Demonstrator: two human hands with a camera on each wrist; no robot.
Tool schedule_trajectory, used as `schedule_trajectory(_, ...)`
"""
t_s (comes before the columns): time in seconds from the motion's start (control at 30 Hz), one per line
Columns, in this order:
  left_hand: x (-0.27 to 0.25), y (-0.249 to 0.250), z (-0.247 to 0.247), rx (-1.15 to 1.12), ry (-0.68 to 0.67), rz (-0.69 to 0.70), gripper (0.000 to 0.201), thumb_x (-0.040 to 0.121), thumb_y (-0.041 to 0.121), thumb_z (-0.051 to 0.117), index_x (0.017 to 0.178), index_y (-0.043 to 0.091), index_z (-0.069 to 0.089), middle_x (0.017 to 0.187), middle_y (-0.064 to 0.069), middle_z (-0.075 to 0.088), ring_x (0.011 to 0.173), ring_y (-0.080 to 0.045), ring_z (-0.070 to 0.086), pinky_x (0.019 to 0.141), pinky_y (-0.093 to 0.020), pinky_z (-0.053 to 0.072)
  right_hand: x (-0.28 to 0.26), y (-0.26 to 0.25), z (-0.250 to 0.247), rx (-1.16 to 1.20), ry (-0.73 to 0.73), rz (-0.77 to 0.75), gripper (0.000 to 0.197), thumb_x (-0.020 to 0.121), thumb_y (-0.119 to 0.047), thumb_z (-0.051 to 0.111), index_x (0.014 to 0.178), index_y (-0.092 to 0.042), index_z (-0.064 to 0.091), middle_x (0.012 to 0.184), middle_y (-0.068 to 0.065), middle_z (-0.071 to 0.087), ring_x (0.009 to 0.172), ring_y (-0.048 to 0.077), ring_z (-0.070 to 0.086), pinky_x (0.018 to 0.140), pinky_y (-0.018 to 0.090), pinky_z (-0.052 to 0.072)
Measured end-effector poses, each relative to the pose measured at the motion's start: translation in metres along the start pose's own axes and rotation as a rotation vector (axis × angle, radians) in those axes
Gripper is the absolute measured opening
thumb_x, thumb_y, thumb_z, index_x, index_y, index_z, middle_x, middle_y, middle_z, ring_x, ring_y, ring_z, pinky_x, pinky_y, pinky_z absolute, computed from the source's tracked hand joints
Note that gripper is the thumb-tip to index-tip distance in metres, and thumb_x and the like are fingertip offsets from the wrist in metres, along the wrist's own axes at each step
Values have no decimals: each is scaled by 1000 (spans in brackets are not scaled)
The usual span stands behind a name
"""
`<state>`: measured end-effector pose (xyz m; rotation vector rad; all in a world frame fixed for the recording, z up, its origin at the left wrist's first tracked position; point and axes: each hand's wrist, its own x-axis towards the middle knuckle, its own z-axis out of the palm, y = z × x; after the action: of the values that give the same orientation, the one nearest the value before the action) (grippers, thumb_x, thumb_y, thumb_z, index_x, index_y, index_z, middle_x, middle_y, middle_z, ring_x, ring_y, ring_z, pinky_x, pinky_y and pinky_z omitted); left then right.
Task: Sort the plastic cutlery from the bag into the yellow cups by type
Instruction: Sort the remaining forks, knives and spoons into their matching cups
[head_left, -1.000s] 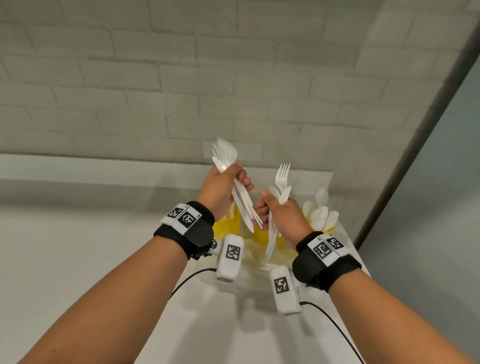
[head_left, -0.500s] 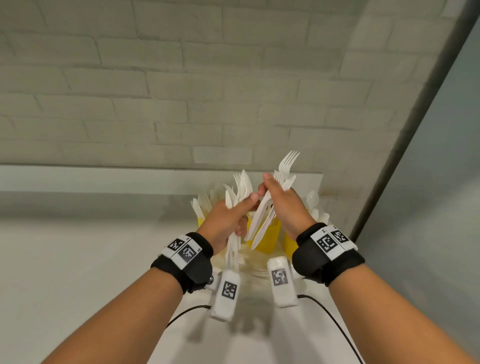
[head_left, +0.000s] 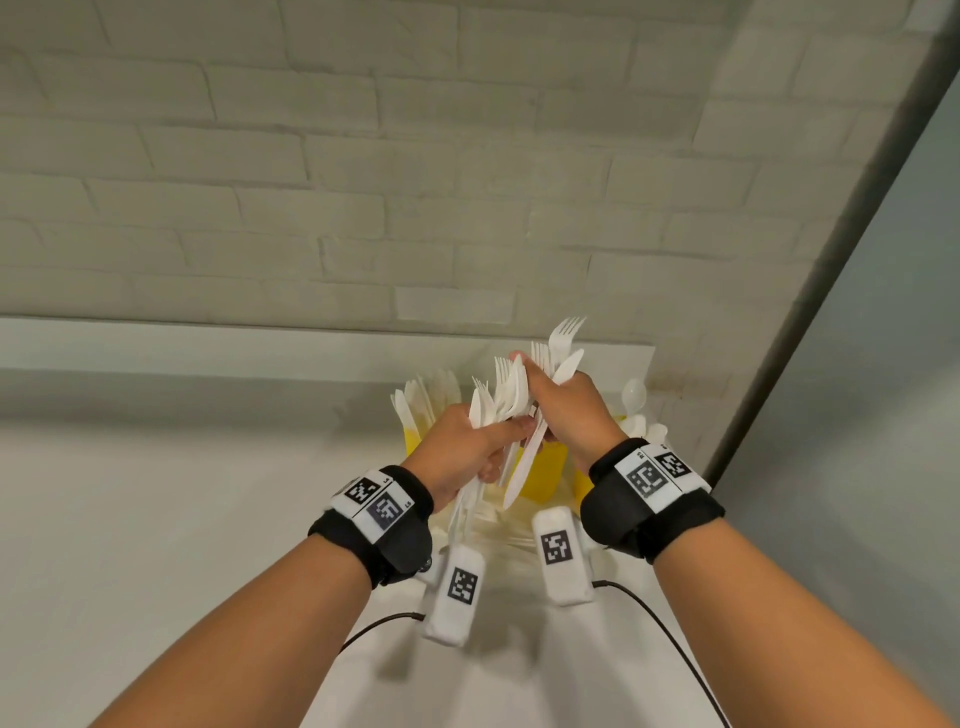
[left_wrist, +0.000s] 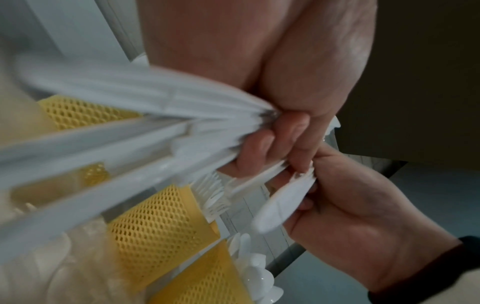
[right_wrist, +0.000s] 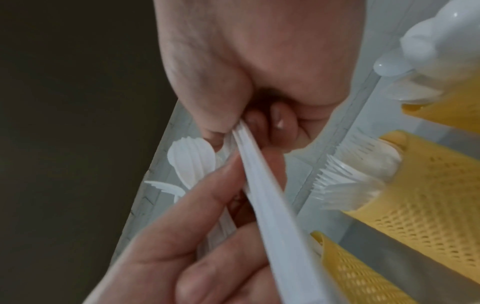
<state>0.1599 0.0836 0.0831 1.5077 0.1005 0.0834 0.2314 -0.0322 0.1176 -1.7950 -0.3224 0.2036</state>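
A sorting step is in hand: mixed white plastic cutlery is held in both hands above the yellow cups, and pieces are being separated by type.

The left hand (head_left: 470, 447) is closed around a fanned bundle of cutlery (head_left: 485, 410), the handles clamped between thumb and curled fingers; fork tines are visible at the upper end of the bundle. The right hand (head_left: 569, 410) is just beside it, touching the same cluster, with its fingers curled around a smaller set of forks (head_left: 563, 332) and at least one knife-like piece. Whether a piece is passing from one hand to the other cannot be determined.

The next move, as judged, calls for one type to be isolated in the right hand, aligned handle-down, and lowered into the matching cup without the tines of pieces already standing there being caught.

Three yellow mesh cups are set in a row near the far right corner of the counter (head_left: 156, 519), close to the brick wall (head_left: 363, 182):

- The left cup (head_left: 413, 441) holds flat pieces that appear to be knives (head_left: 423, 395).
- The middle cup (head_left: 545, 467), partly hidden behind the hands, holds forks, as shown in the right wrist view (right_wrist: 345, 181).
- The right cup (head_left: 584, 483), mostly hidden by the right wrist, holds spoons (head_left: 635, 397).

A crumpled translucent plastic bag (head_left: 498, 525) lies on the counter in front of the cups, below the hands. Its remaining contents cannot be determined.
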Motion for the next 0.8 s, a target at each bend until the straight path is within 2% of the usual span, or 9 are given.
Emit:
schedule_trajectory(0.07, -1, -1, -5, -8, 27, 8, 21, 91, 17, 64, 94, -3, 68, 55, -7, 50, 42, -13, 32, 45, -23, 31, -1, -3, 3, 14, -31, -14, 45, 89, -49, 57, 69, -8, 58, 48, 2, 56, 46, 18, 57, 43, 21, 44)
schedule_trajectory(0.1, -3, -1, -8, -7, 37, 15, 21, 91, 18, 64, 93, -3, 69, 53, -8, 49, 41, -13, 33, 45, -23, 31, -1, -4, 5, 25, -49, -27, 45, 89, -49, 57, 67, -10, 55, 46, 1, 54, 41, 16, 54, 42, 20, 42)
schedule_trajectory(0.27, -8, -2, -30, -62, 130, 42, 14, 92, 14, 62, 94, 0, 66, 46, -1, 38, 39, -11, 33, 44, -22, 34, 5, -6, 16, 65, -104, -70, 37, 86, -45, 64, 76, -10, 58, 52, 4, 47, 38, 11, 43, 43, 23, 39)
schedule_trajectory(0.37, -13, -3, -42, -74, 158, 43, 13, 93, 10, 60, 100, 3, 68, 51, -4, 36, 41, -11, 33, 45, -23, 32, 10, -11, 19, 73, -116, -87, 34, 86, -39, 65, 77, -7, 58, 51, 5, 45, 42, 15, 42, 45, 25, 41)
schedule_trajectory(0.47, -18, -4, -48, -61, 108, 8, 21, 95, 11, 57, 109, -1, 67, 62, -10, 37, 43, -11, 31, 45, -22, 30, 16, -17, 27, -9, -166, -134, 34, 86, -36, 66, 74, -6, 57, 51, 8, 47, 41, 16, 43, 45, 24, 40)
schedule_trajectory(0.57, -22, -1, -54, -70, 82, -20, 18, 96, 9, 55, 101, 0, 69, 62, -10, 43, 42, -10, 32, 46, -22, 30, 21, -23, 39, -60, -164, -209, 42, 80, -40, 72, 62, -8, 51, 52, 11, 51, 38, 16, 44, 44, 24, 38)
schedule_trajectory(0.63, -25, 1, -58, -85, 87, -47, 15, 95, 5, 53, 96, 1, 68, 56, -4, 53, 41, -9, 34, 46, -22, 29, 23, -25, 47, -38, -140, -231, 45, 73, -42, 78, 62, -5, 54, 58, 17, 53, 41, 19, 44, 47, 27, 39)
schedule_trajectory(0.7, -28, 1, -63, -101, 110, -49, 16, 94, 2, 53, 90, 4, 68, 61, -5, 57, 42, -8, 33, 46, -22, 27, 27, -27, 52, -38, -119, -260, 47, 69, -42, 81, 62, -2, 58, 58, 19, 54, 42, 21, 45, 50, 30, 40)
schedule_trajectory(0.8, -29, -2, -74, -117, 186, -45, 18, 94, 1, 53, 87, 8, 69, 69, -10, 45, 43, -9, 31, 46, -22, 27, 35, -32, 57, -81, -108, -291, 51, 67, -43, 82, 51, -6, 51, 48, 11, 51, 40, 21, 46, 51, 29, 42)
